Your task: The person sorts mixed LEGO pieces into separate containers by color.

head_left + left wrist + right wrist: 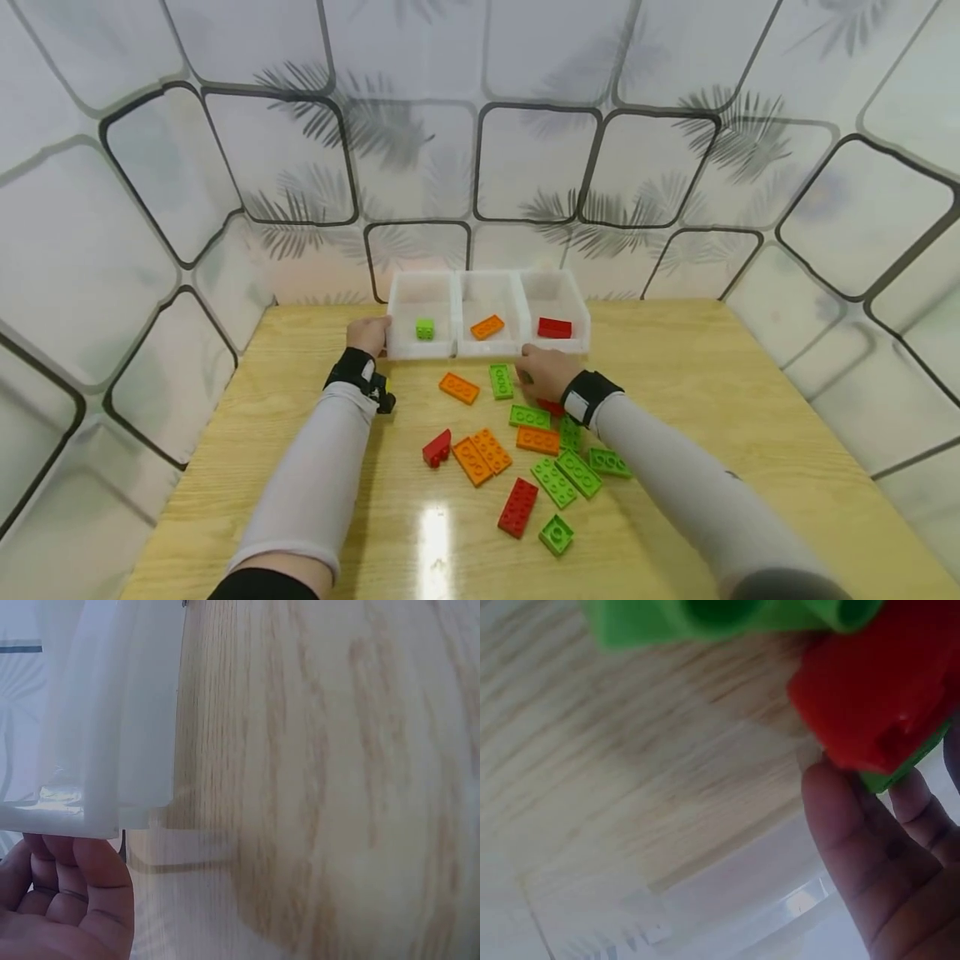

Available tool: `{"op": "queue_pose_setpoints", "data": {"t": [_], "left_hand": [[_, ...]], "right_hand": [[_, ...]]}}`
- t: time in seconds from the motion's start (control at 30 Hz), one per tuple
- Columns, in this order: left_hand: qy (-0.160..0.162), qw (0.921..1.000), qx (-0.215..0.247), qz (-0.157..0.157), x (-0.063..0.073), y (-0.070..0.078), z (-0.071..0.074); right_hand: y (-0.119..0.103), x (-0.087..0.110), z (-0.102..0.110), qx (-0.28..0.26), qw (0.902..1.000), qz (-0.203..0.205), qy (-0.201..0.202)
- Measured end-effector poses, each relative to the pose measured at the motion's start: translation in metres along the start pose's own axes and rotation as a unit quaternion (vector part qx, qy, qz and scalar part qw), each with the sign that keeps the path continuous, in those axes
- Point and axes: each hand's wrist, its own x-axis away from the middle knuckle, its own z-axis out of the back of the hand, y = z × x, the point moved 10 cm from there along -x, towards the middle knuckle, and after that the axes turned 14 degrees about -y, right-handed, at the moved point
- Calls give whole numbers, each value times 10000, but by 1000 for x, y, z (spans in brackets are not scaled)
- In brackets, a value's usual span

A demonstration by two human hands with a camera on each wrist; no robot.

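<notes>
Expect a light, stiff, rather slick red brick (pixel 877 690) at the fingertips of the right hand (pixel 551 375), pinched or merely touched, cannot tell; grasp opposite sides, with white tray (pixel 422 352) gripped by left hand (pixel 367 335).

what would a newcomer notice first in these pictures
Probably the bright loose bricks scattered over the wooden table. Behind them sits a white three-part tray with a green brick on the left, an orange brick in the middle and a red brick on the right. The left hand touches the tray's left end.
</notes>
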Motion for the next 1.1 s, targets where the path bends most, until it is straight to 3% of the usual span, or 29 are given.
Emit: {"op": "queue_pose_setpoints", "data": {"t": [0.17, 0.57, 0.8, 0.97, 1.1], "left_hand": [[15, 10000, 84, 51, 0, -2, 1], [-43, 9993, 350, 91, 0, -4, 0], [-23, 9991, 434, -7, 3, 0, 7], [53, 9993, 360, -25, 4, 1, 8], [19, 9994, 358, -19, 1, -3, 2]], "right_hand": [[3, -2, -5, -262, 9991, -49, -320], [-15, -6, 14, -55, 9990, 452, -37], [-51, -19, 39, 84, 9917, 1163, 534], [-73, -40, 59, 435, 9887, 1034, 995], [-93, -56, 77, 1030, 9762, 889, 1687]]}}
